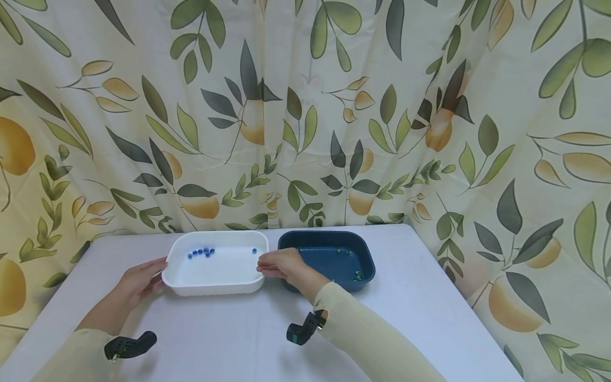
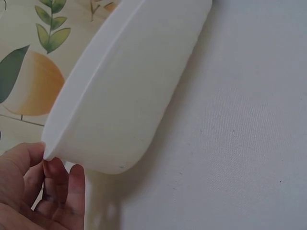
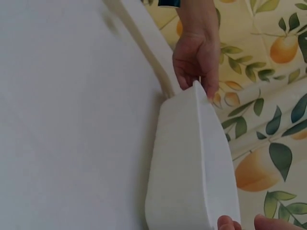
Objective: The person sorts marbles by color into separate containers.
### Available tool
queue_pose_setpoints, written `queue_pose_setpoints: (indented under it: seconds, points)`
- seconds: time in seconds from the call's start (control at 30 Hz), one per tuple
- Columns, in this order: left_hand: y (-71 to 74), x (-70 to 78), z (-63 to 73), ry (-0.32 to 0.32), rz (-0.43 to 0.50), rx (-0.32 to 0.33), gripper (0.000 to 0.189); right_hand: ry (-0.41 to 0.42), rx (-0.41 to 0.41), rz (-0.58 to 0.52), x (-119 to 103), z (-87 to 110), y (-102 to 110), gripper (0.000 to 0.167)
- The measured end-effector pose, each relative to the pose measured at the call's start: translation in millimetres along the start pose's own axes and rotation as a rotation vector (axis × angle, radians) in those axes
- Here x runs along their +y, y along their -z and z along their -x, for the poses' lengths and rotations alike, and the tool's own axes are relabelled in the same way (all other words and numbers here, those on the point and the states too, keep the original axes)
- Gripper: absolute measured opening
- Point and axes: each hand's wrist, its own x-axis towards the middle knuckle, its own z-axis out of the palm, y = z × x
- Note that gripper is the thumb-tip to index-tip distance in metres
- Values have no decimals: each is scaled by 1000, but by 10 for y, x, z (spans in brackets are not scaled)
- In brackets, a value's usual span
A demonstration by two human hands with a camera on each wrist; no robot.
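A white rectangular tray (image 1: 215, 275) is held at both ends. My left hand (image 1: 139, 278) pinches its left rim, thumb on top and fingers curled beneath, as the left wrist view shows of that hand (image 2: 41, 184). At the opposite end my right hand (image 1: 284, 263) grips the right rim; only its fingertips (image 3: 226, 222) show at the bottom of the right wrist view. Inside the tray, several small blue beads (image 1: 202, 251) cluster left of centre, and a single blue bead (image 1: 254, 251) lies near the right end.
Close on the right stands a dark blue tray (image 1: 370, 265) with several small green beads (image 1: 358, 275) in it, partly hidden by my right hand. Both trays are near the back of a table under a white cloth (image 1: 215, 339). A leaf-and-fruit patterned curtain (image 1: 305, 106) hangs behind.
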Motion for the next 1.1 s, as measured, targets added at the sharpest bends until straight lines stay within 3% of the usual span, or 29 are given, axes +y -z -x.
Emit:
queue_pose_setpoints:
  seconds: [0.2,0.63,1.1]
  points:
    - [-7,13,15,-1,-11,-10,66,3,3,-4,-4,23,67,25]
    - [-11,89,39,8,-100,14,63,32,-69,-14,20,69,168,34]
    - [68,223,92,-154,-391,12,65,81,-53,97,-65,160,475,36]
